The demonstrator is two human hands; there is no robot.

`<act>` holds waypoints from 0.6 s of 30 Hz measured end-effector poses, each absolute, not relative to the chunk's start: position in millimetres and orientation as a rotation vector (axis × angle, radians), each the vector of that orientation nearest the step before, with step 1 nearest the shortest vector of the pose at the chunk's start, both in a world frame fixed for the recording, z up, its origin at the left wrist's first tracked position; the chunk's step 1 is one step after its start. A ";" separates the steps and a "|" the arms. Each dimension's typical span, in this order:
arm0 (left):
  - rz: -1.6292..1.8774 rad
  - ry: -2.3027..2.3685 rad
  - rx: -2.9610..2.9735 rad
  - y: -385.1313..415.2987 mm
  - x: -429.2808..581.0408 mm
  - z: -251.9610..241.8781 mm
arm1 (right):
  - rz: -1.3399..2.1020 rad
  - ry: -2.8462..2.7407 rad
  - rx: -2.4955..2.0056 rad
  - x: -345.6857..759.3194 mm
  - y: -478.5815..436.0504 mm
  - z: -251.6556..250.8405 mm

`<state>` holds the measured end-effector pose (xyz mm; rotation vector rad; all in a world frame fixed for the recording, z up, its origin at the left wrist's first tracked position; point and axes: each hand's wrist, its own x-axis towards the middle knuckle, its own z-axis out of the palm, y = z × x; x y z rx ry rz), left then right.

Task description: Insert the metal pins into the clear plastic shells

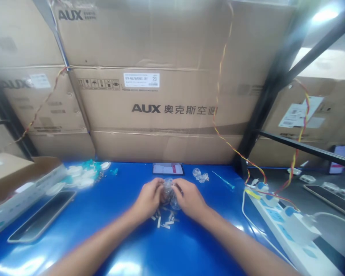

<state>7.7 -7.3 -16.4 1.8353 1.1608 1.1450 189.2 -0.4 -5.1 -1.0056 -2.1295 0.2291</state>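
Note:
At the middle of the blue table point(126, 237), my left hand point(150, 195) and my right hand point(189, 195) come together around clear plastic pieces point(168, 188). The fingers of both hands are bent in a pinch on this clear plastic, and more of it shows between and under them. Just below my hands lie several small white strips point(163, 222). Beyond my right hand are a few loose clear round parts point(199, 175), with a thin teal screwdriver point(224, 181) to their right. What each fingertip grips exactly is blurred.
A lit phone point(168, 168) stands against the cartons point(166, 145). White and teal parts point(84, 174) are heaped at the left, near an open box point(25, 195) and a dark tray-like device point(43, 216). A power strip point(287, 234) with cables lies right.

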 end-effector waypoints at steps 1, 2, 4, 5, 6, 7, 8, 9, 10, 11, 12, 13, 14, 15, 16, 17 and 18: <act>1.144 1.183 1.887 -7.9 7.7 -15.9 | 0.230 -2.128 -1.001 188.8 -0.5 -5.1; 1.141 1.206 1.932 -8.6 7.9 -15.7 | 0.228 -2.129 -0.996 188.3 -0.5 -5.3; 1.133 1.242 1.989 -10.0 8.9 -16.2 | 0.217 -2.126 -0.989 187.3 -0.2 -6.2; 1.132 1.254 2.003 -10.6 9.6 -16.9 | 0.211 -2.124 -0.986 186.8 0.2 -6.9; 1.135 1.261 2.009 -11.1 10.3 -17.6 | 0.208 -2.122 -0.986 186.5 0.8 -7.7; 1.139 1.266 2.008 -11.4 11.0 -18.3 | 0.205 -2.119 -0.988 186.4 1.5 -8.6; 1.146 1.273 2.002 -11.6 11.5 -18.7 | 0.204 -2.116 -0.992 186.4 2.3 -9.4; 1.147 1.277 1.997 -11.5 11.8 -18.9 | 0.203 -2.114 -0.998 186.5 3.2 -10.3; 1.146 1.282 1.997 -11.3 11.8 -18.6 | 0.204 -2.116 -1.006 186.7 4.0 -10.9; 1.141 1.288 2.002 -11.0 11.6 -18.0 | 0.205 -2.119 -1.012 186.9 4.6 -11.4; 1.133 1.298 2.011 -10.6 11.1 -17.2 | 0.204 -2.120 -1.017 187.1 4.9 -11.6; 1.126 1.311 2.023 -10.2 10.4 -16.4 | 0.200 -2.116 -1.021 187.2 4.9 -11.4; 1.123 1.325 2.035 -10.0 9.7 -15.5 | 0.188 -2.102 -1.026 187.3 4.3 -10.6; 1.125 1.337 2.048 -9.9 8.9 -14.8 | 0.163 -2.081 -1.033 187.3 3.2 -9.3; 1.135 1.349 2.059 -10.0 8.2 -14.2 | 0.122 -2.058 -1.040 187.3 1.5 -7.4; 1.149 1.359 2.067 -10.3 7.6 -13.7 | 0.068 -2.039 -1.042 187.1 -0.6 -5.1; 1.164 1.368 2.071 -10.7 7.2 -13.2 | 0.004 -2.035 -1.034 186.9 -3.1 -2.5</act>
